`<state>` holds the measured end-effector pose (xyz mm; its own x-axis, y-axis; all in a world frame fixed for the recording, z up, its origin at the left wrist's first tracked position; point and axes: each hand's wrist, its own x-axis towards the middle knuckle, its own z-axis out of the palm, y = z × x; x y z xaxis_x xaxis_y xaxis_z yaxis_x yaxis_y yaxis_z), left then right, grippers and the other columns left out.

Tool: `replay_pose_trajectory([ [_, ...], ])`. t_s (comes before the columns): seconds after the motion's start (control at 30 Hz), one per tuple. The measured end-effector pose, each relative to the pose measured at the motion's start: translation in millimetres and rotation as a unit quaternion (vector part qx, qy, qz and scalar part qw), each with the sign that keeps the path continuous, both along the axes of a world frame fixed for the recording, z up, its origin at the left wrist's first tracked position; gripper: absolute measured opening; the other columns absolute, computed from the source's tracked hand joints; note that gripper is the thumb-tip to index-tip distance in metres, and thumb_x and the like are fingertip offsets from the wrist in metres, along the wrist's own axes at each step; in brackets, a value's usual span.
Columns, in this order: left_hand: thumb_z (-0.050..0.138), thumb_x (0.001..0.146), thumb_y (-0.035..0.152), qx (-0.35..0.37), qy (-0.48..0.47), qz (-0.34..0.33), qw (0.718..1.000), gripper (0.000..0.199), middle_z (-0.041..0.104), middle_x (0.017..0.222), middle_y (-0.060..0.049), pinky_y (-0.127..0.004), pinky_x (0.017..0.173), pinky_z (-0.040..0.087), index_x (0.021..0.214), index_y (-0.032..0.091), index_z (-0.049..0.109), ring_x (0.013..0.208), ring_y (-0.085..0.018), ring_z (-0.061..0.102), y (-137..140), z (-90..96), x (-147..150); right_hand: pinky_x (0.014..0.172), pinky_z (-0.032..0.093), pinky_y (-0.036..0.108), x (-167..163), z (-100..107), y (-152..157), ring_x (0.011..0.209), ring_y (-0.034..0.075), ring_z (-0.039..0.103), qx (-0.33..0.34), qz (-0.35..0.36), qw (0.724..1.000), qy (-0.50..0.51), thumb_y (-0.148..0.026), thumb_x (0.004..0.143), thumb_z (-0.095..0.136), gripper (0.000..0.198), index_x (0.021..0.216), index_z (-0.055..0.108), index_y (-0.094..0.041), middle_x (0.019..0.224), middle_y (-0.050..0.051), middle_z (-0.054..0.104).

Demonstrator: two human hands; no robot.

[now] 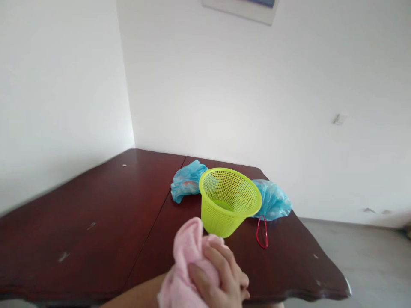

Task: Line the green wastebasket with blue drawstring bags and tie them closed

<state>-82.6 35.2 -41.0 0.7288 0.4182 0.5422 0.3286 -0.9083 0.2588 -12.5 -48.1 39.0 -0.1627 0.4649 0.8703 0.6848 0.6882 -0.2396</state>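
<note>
Pink cloth (pixel 184 267): pale, matte, looks soft. Bunched into thick folds, one rounded fold standing up at the top, the lower part running out of view. Held near the close edge of the dark red bench (pixel 105 205), on the near side of a yellow-green mesh basket (pixel 221 222); contact with the bench cannot be told.

Right hand (pixel 223 271): closed over the cloth, fingers curled across its top and far side, thumb pressed along the near side. Left forearm (pixel 139 295) enters low and passes behind the cloth; left hand mostly hidden there, how far open cannot be told. Fingertips (pixel 245 281) show past the right knuckles, owner unclear.

Basket upright, mouth open. Blue plastic bag (pixel 188 182) behind it to the left, second blue bag (pixel 274 203) to the right, red loop (pixel 266 233) just in front of that one.
</note>
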Motion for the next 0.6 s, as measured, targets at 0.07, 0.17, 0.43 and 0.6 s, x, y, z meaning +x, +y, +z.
replay_pose_trajectory([
  [0.07,0.094,0.095,0.046,-0.025,0.024,-0.074,0.997,0.013,0.074,0.065,0.004,-0.041,0.04,0.047,0.089,0.038,0.085,0.049,-0.025,0.07,6,6.1,-3,0.109,0.073,0.064,-59,15,31,0.141,0.042,0.077,-0.003,0.059,0.997,-0.046,-0.036,0.101,0.088,0.063,0.157,0.071,-0.058,0.161,0.0,0.077],
  [0.17,0.087,0.099,0.051,-0.078,0.084,-0.118,0.986,0.041,0.071,0.067,0.003,-0.037,0.049,0.037,0.075,0.027,0.065,0.056,-0.019,0.069,18,12.6,-1,0.126,0.061,0.056,-127,40,77,0.159,0.033,0.062,-0.062,0.139,0.978,-0.145,-0.043,0.117,0.067,0.045,0.161,0.068,-0.051,0.181,-0.003,0.06],
  [0.43,0.078,0.109,0.04,-0.219,0.14,-0.003,0.966,0.035,0.07,0.075,0.002,-0.033,0.058,0.027,0.081,0.022,0.068,0.061,-0.014,0.054,22,30.1,-7,0.131,0.035,0.094,-165,-10,131,0.181,0.058,0.026,-0.344,0.163,0.888,-0.257,-0.05,0.102,0.086,0.096,0.185,0.041,-0.033,0.198,0.028,0.021],
  [0.6,0.08,0.105,0.042,-0.199,0.136,0.037,0.97,0.029,0.074,0.079,-0.002,-0.036,0.066,0.037,0.084,0.024,0.074,0.066,-0.019,0.06,15,29.2,-2,0.144,0.038,0.073,-100,1,87,0.179,0.041,0.041,-0.293,0.177,0.928,-0.145,-0.045,0.11,0.078,0.068,0.173,0.057,-0.033,0.195,0.013,0.039],
])
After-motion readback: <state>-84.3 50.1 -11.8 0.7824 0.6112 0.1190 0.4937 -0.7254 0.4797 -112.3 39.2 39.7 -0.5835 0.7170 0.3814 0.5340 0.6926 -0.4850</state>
